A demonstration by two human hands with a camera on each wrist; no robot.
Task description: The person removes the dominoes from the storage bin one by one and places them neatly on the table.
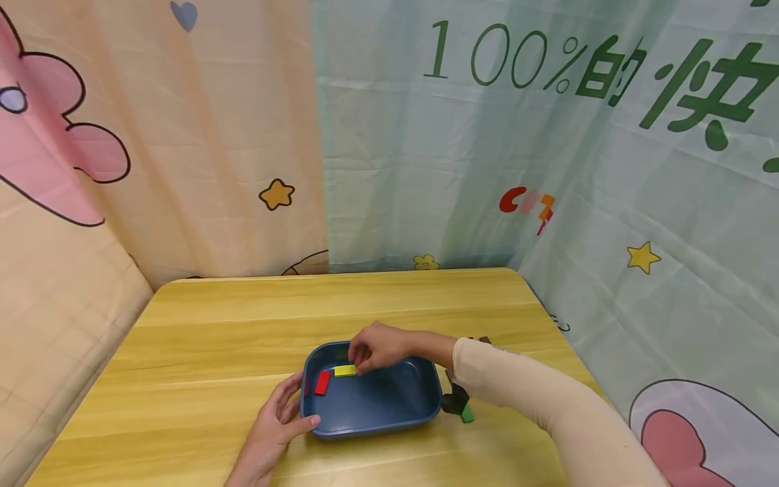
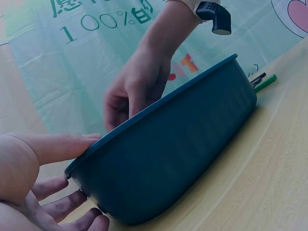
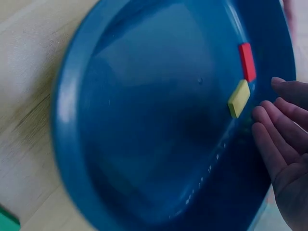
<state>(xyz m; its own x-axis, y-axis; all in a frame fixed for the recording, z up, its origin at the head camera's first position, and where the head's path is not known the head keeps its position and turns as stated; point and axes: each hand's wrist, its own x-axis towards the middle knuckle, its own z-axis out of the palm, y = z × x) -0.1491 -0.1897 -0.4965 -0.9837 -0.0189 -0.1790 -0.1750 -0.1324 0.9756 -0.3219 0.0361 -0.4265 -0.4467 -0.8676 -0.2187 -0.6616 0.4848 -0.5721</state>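
A blue plastic tray with raised walls stands on the table. Inside it, near the left end, lie a flat red block and a flat yellow block, close together. My left hand holds the tray's left end, thumb on the rim and fingers against the outer wall. Over the tray's far side, my right hand reaches down beside the yellow block. In the right wrist view its fingers are loosely bent, thumb apart, with nothing seen between them and a small gap to the yellow block.
Right of the tray, partly behind the right forearm, lie a green piece and dark brown pieces. A black device sits on the right wrist. Printed curtains stand around the wooden table.
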